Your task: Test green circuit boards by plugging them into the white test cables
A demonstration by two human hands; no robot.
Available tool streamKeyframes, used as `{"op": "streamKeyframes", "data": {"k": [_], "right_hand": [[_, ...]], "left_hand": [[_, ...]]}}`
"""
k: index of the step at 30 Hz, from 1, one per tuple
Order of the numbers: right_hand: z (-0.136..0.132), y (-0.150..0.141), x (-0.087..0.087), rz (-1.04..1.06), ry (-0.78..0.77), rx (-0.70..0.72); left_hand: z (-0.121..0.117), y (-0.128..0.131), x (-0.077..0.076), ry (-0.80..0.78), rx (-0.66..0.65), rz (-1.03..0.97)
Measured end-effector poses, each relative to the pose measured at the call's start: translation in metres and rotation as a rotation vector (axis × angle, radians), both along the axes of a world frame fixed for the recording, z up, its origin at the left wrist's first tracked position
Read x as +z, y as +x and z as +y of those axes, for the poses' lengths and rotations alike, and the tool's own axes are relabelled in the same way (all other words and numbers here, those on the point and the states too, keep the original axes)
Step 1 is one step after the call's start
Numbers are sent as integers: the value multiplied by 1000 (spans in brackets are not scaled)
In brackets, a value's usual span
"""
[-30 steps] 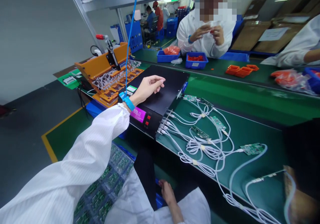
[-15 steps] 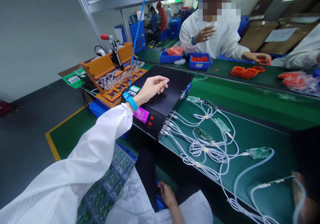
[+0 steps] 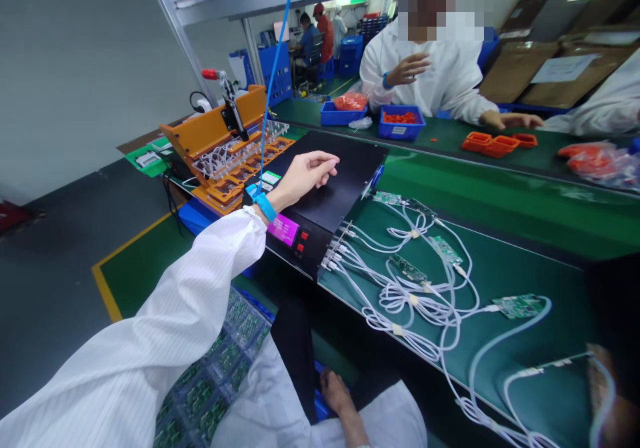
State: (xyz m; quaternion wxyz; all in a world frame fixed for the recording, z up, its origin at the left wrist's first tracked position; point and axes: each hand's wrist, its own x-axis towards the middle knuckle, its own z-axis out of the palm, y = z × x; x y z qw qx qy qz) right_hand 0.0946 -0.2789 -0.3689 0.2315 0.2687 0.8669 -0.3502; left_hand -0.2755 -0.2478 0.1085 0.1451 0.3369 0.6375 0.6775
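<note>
My left hand [image 3: 313, 171] rests over the black test box [image 3: 345, 143], palm side down, with its fingers loosely curled together and nothing visible in them. A blue wrist strap [image 3: 264, 206] with a coiled cord is around that wrist. On the box's front are a lit purple screen [image 3: 283, 229] and red buttons [image 3: 302, 241]. White cables [image 3: 415, 301] run from its side to several green circuit boards [image 3: 519, 306]. Low in my lap, my right hand [image 3: 335, 391] is closed, fingers curled in shadow, holding nothing I can see.
An orange test fixture [image 3: 215, 125] with a red-handled clamp stands left of the box. Trays of circuit boards [image 3: 220, 368] lie below my left arm. Across the bench a co-worker [image 3: 420, 68] sits behind blue bins [image 3: 400, 128] and orange frames [image 3: 490, 144].
The co-worker's hand has let go of an orange frame, now lying beside the others, and is spread above the bench. My own hands have stayed in place.
</note>
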Motion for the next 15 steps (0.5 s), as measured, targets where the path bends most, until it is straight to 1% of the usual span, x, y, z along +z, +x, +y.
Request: {"op": "streamKeyframes", "data": {"k": [3, 7, 15], "right_hand": [[0, 0, 2, -90, -59, 35], [1, -2, 10, -139, -95, 36], [1, -5, 27, -94, -74, -28]], "left_hand": [[0, -1, -1, 2, -5, 3], [0, -1, -2, 19, -16, 5], [0, -1, -1, -3, -5, 10]]}}
